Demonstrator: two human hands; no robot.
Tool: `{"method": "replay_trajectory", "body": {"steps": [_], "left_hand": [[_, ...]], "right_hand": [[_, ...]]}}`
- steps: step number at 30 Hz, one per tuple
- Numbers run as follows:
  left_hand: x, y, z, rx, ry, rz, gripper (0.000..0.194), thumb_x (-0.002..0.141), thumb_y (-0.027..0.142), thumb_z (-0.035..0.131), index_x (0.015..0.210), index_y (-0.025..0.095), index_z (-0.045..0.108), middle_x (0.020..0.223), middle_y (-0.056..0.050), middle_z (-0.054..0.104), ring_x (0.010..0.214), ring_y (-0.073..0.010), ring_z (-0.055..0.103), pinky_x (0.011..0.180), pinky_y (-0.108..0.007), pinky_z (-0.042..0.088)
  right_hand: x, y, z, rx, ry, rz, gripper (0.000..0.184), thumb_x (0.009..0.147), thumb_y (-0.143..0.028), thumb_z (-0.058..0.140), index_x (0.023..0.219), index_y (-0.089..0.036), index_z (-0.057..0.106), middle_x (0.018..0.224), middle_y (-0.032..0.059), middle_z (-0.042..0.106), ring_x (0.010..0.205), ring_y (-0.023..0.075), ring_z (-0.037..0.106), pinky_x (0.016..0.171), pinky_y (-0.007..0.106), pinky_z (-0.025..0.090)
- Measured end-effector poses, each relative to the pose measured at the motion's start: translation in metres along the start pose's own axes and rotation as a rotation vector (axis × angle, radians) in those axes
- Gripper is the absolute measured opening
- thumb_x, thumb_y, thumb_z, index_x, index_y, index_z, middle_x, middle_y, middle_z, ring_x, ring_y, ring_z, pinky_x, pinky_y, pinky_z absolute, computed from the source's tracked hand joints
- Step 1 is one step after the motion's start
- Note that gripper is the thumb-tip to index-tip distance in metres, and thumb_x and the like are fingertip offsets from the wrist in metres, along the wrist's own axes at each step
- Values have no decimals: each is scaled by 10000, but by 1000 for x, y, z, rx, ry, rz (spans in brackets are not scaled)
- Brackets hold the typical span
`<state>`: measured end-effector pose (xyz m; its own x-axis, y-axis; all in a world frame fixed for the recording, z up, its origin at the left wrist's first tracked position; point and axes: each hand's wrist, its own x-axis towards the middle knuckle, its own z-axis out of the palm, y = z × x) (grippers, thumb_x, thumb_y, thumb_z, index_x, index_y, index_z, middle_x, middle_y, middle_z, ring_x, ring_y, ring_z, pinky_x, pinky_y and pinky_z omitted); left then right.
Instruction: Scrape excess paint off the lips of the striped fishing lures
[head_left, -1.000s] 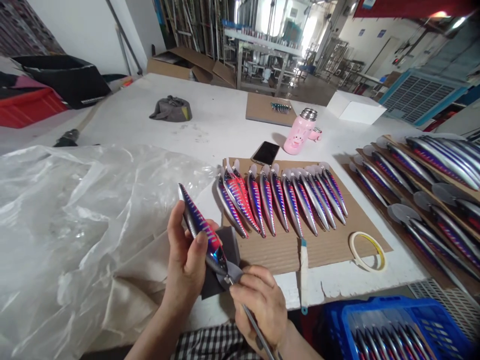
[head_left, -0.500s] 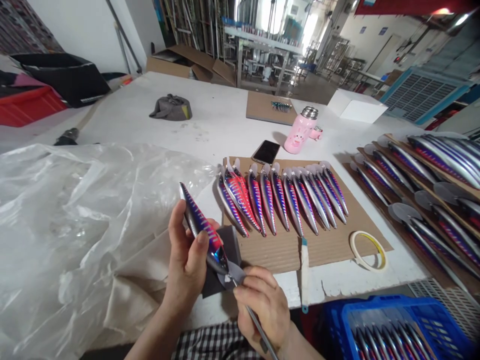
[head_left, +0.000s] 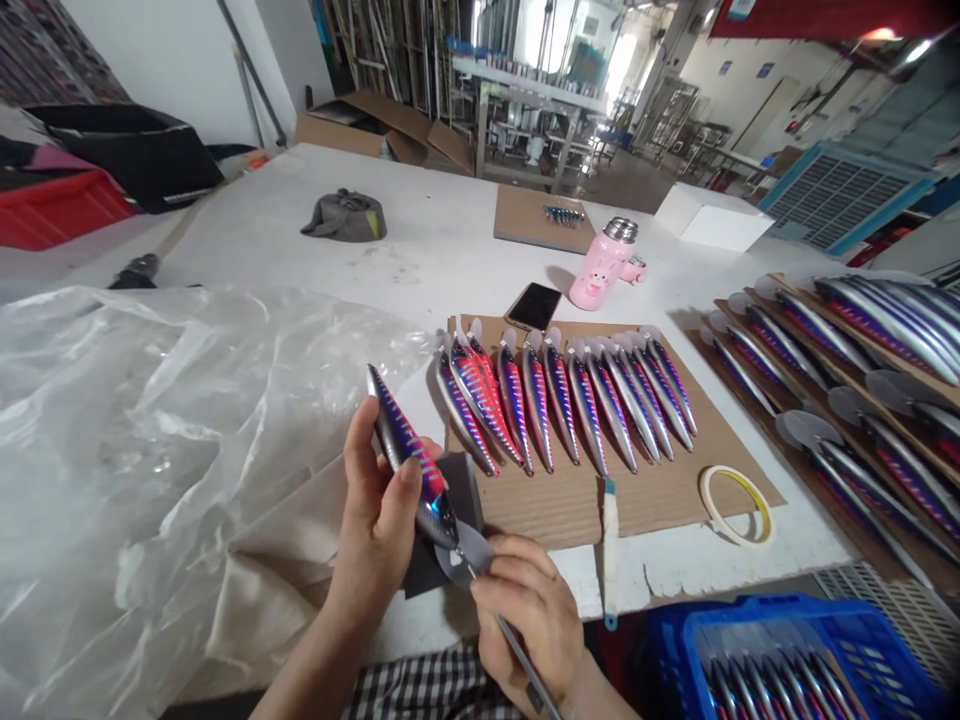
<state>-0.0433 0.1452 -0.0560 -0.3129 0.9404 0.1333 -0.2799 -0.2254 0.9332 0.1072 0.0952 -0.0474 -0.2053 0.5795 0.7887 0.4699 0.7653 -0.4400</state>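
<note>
My left hand (head_left: 382, 510) is wrapped round a fishing lure (head_left: 409, 450) with a dark back, purple and pink stripes and a clear plastic lip at its lower end. In my right hand (head_left: 529, 610) is a thin metal hand tool (head_left: 521, 650), held like a pen. Its tip meets the lure's lip near the head; the exact kind of tip is too small to make out. Beside the lure, a row of similar lures (head_left: 559, 405) lies on a corrugated cardboard sheet (head_left: 555, 510). A dark grey pad (head_left: 461, 480) lies beneath my hands.
Plastic sheeting (head_left: 150, 450) covers the table's left side. A tape roll (head_left: 739, 505) and a white-wrapped blade (head_left: 610, 560) lie right of my hands. Behind are a phone (head_left: 534, 305) and a pink bottle (head_left: 602, 265). More lures (head_left: 862, 470) and a blue basket (head_left: 795, 610) stand at right.
The view has shifted very slightly. Both hands keep their hold, and the tool's tip stays at the lure's lip.
</note>
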Motion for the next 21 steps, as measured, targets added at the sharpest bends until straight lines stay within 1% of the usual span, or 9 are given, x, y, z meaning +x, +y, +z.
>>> {"method": "replay_trajectory", "body": {"steps": [5, 8, 12, 21], "left_hand": [[-1, 2, 0, 17, 7, -6, 607, 876, 361, 607, 1420, 381, 339, 908, 3, 663, 621, -139, 628, 567, -280, 549], [-1, 3, 0, 30, 1, -5, 605, 883, 360, 596, 1426, 378, 329, 930, -4, 664, 632, -136, 632, 594, -289, 549], [-2, 2, 0, 41, -12, 3, 613, 879, 368, 603, 1427, 385, 328, 929, 0, 665, 652, -129, 639, 637, -287, 543], [-2, 2, -1, 51, -17, 2, 638, 869, 388, 613, 1433, 398, 316, 909, 16, 655, 624, -102, 603, 648, -259, 538]], "right_hand": [[-1, 0, -2, 30, -27, 34, 142, 923, -165, 470, 911, -193, 608, 698, 53, 704, 776, 186, 700, 712, 281, 638], [1, -1, -2, 7, -53, 33, 152, 923, -167, 470, 891, -196, 616, 705, 49, 722, 728, 177, 698, 702, 277, 636], [3, -1, 0, -28, -45, 16, 206, 946, -191, 445, 836, -204, 619, 653, 28, 710, 630, 157, 672, 681, 258, 622], [7, -2, 3, -29, -45, -1, 210, 928, -161, 452, 803, -213, 613, 648, 7, 713, 595, 129, 658, 683, 238, 594]]}}
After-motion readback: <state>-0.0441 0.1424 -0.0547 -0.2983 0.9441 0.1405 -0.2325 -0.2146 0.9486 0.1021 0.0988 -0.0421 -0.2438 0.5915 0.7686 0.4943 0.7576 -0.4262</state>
